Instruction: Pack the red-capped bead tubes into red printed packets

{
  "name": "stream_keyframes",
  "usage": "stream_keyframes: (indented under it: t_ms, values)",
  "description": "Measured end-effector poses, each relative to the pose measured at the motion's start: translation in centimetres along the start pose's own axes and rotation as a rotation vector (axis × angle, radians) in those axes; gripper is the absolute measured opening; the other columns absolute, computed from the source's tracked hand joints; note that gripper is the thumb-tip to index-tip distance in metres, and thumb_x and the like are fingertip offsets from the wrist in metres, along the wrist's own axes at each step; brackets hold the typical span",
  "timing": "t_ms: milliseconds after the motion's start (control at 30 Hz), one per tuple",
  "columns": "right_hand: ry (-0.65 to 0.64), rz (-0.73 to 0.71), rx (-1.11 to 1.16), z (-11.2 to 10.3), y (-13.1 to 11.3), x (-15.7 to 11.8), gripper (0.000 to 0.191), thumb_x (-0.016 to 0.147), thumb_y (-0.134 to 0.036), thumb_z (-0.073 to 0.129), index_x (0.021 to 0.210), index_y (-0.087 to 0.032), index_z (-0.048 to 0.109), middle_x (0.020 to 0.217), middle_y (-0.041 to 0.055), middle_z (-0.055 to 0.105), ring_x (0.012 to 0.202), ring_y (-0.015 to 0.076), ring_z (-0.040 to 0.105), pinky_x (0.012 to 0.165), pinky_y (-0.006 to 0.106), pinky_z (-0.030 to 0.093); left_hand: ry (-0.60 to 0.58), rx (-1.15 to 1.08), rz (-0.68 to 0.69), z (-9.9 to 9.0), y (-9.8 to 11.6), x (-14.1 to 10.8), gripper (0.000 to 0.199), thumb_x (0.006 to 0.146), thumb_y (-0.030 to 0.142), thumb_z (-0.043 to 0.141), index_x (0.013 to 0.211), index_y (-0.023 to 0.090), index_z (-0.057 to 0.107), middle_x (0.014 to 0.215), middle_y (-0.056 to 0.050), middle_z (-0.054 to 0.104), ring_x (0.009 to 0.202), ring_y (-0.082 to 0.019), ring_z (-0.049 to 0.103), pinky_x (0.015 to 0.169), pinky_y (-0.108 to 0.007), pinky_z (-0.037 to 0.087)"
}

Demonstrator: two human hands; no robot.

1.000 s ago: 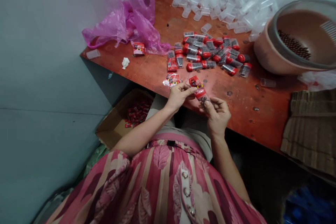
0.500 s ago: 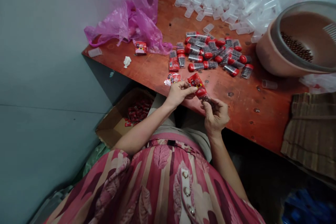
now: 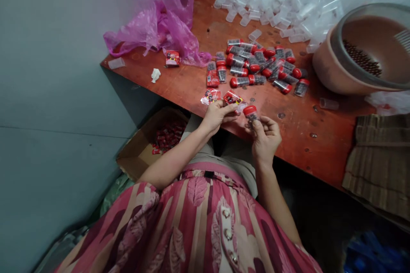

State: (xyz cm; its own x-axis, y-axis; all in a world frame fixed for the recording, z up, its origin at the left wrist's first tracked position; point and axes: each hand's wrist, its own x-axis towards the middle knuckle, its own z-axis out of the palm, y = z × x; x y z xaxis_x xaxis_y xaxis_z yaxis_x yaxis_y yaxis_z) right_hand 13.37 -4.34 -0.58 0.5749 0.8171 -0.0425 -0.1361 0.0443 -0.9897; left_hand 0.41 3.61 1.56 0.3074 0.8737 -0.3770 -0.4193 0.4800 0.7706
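My left hand [image 3: 217, 116] pinches a printed red plastic sleeve [image 3: 233, 97] between thumb and fingers, just over the table's front edge. Close beside it, my right hand [image 3: 266, 140] grips a small clear bottle [image 3: 250, 113] by its lower end. The bottle's red cap points up and away from me, and dark brown balls show inside. Another red printed sleeve [image 3: 210, 94] lies just beyond my left hand. Farther back, several filled bottles with red caps [image 3: 239, 60] lie in a heap, and one at the heap's left end wears a red sleeve [image 3: 212, 78].
On the red table [image 3: 188, 83] are a pink plastic bag [image 3: 173, 30], a large pile of clear empty tubes [image 3: 272, 13] and a bucket [image 3: 329, 64] holding brown balls. Stacked cardboard [image 3: 378, 149] sits at right. Below the edge, a carton [image 3: 134, 155] contains red packets.
The red sleeve has come apart from the bottle and moved slightly left with my left hand. The bottle's red cap now shows in my right hand, which has shifted a little right.
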Motion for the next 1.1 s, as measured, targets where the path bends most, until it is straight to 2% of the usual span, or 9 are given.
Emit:
stream_keyframes:
  t_ms: [133,333,467,700,800,1000,1100]
  values:
    - [0.069,-0.050,-0.009,0.7,0.2,-0.8,0.030,0.074,-0.035,0.069,0.093,-0.020,0.052,0.078,-0.0034,0.062,0.062,0.0119,0.067,0.059,0.027,0.059,0.009,-0.122,-0.093,0.2,-0.1,-0.1,0.015,0.068,0.021,0.072,0.075,0.010,0.062,0.070,-0.004,0.067,0.062,-0.012,0.065,0.064,-0.024,0.055]
    - [0.075,-0.028,-0.042,1.4,0.3,-1.6,0.030,0.072,-0.036,0.070,0.090,-0.020,0.051,0.078,-0.0035,0.060,0.065,0.0125,0.067,0.062,0.030,0.060,0.015,-0.195,-0.115,0.7,-0.3,-0.5,0.012,0.068,0.018,0.071,0.076,0.011,0.063,0.074,-0.004,0.069,0.063,-0.012,0.065,0.062,-0.023,0.054]
    - [0.093,-0.074,-0.061,1.3,0.4,-1.6,0.029,0.074,-0.034,0.068,0.091,-0.020,0.050,0.077,-0.0034,0.061,0.065,0.0127,0.068,0.062,0.030,0.060,0.022,-0.185,-0.132,0.7,-0.4,-0.4,0.010,0.071,0.017,0.070,0.076,0.011,0.064,0.073,-0.004,0.069,0.065,-0.012,0.066,0.064,-0.024,0.054]
    - [0.048,-0.073,-0.093,1.1,0.5,-1.6,0.030,0.073,-0.036,0.069,0.093,-0.019,0.052,0.084,-0.0007,0.063,0.072,0.0140,0.068,0.065,0.030,0.060,-0.001,-0.204,-0.141,0.9,-0.6,-0.3,0.013,0.070,0.018,0.070,0.076,0.011,0.062,0.074,-0.005,0.070,0.067,-0.013,0.066,0.070,-0.027,0.054]
    - [0.020,-0.036,-0.081,0.9,0.2,-1.4,0.031,0.071,-0.035,0.070,0.091,-0.019,0.054,0.080,-0.0015,0.063,0.066,0.0140,0.068,0.062,0.030,0.060,-0.010,-0.220,-0.133,0.6,-0.8,-0.1,0.015,0.070,0.019,0.071,0.075,0.011,0.059,0.073,-0.004,0.069,0.066,-0.013,0.066,0.070,-0.027,0.055]
    - [-0.125,0.010,-0.064,0.2,-0.5,-0.1,0.029,0.069,-0.032,0.072,0.090,-0.019,0.056,0.080,-0.0021,0.065,0.064,0.0139,0.067,0.054,0.027,0.059,-0.067,-0.191,-0.091,0.3,-0.9,0.4,0.020,0.071,0.023,0.071,0.083,0.013,0.059,0.077,-0.003,0.069,0.069,-0.012,0.066,0.075,-0.028,0.054]
    - [-0.100,-0.058,-0.139,0.0,-0.3,0.0,0.028,0.072,-0.032,0.070,0.094,-0.020,0.058,0.081,-0.0016,0.065,0.064,0.0128,0.067,0.059,0.028,0.058,-0.097,-0.155,-0.044,0.5,-0.8,0.3,0.024,0.068,0.027,0.073,0.082,0.012,0.060,0.078,-0.004,0.069,0.069,-0.013,0.067,0.075,-0.030,0.054]
